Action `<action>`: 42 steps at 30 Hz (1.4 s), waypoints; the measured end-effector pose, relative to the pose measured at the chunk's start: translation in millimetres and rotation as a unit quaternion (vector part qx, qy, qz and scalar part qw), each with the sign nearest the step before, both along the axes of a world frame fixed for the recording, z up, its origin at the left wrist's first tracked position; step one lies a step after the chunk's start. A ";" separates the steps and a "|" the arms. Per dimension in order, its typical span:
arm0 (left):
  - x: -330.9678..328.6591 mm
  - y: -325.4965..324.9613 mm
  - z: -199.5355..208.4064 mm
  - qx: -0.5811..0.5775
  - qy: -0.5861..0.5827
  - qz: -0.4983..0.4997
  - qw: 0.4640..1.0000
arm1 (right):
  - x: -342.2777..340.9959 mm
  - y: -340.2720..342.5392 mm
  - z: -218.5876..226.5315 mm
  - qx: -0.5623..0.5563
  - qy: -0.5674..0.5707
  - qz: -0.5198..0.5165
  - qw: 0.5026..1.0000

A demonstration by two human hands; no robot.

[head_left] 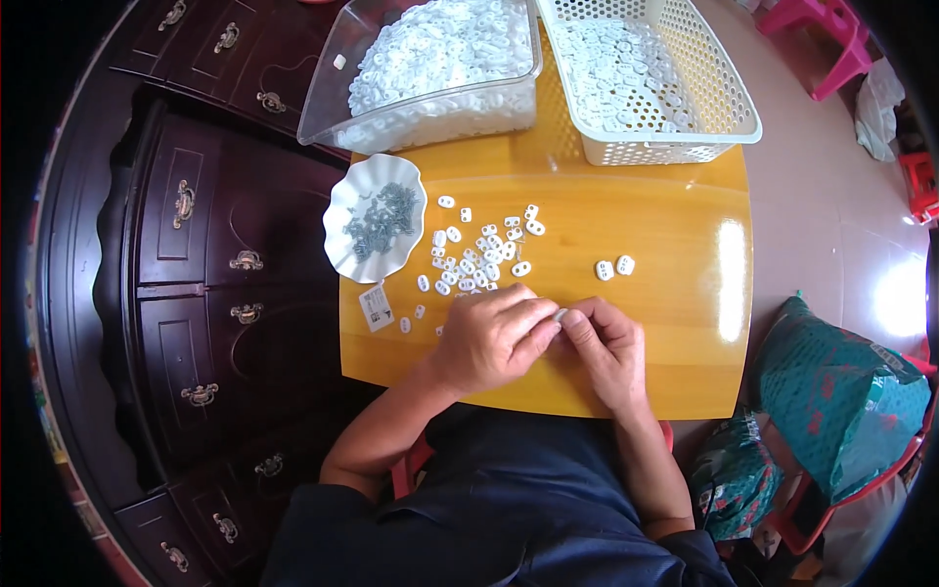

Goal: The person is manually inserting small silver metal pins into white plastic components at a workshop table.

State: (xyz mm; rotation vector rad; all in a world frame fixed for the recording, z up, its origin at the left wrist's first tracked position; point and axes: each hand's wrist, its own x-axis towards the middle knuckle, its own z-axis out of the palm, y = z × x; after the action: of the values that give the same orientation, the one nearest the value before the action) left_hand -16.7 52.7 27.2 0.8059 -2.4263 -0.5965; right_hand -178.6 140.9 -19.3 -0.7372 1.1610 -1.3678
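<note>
My left hand [497, 338] and my right hand [608, 350] meet over the near part of the table, fingertips pinched together. Between them is a small white plastic piece [560, 314], mostly covered by thumbs and fingers. Just beyond my left hand lies a loose spread of small white oval pieces [469, 266] with dark holes. Two similar white pieces [614, 267] sit apart, beyond my right hand. A white scalloped dish [339, 217] at the table's left edge holds a heap of small grey metal parts [383, 221], perhaps screws or pins. Near it lies a small printed card [376, 307].
At the far edge stand a transparent bin [430, 101] heaped with white plastic parts and a white perforated basket [665, 152] with more. Dark wooden drawers [210, 225] line the left. Teal bags [841, 391] and a pink stool [827, 39] are right of the yellow table [675, 362].
</note>
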 end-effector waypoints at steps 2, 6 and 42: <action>4.4 -6.8 1.3 0.028 0.005 0.014 0.999 | -6.5 -1.7 8.3 -0.002 0.232 -0.029 0.972; 18.9 -28.0 -15.7 0.000 -0.048 0.088 0.995 | -14.2 -4.9 10.7 -0.010 0.379 -0.048 0.924; 58.9 -36.2 -29.0 -0.067 -0.122 -0.013 0.990 | 22.6 -9.7 28.4 -0.085 0.406 0.028 0.909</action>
State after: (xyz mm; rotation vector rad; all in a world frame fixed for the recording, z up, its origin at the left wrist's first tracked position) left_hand 42.2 16.5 -1.9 0.8341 -2.6693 -0.3565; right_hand -156.0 131.2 9.1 -1.5459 1.6441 -1.1345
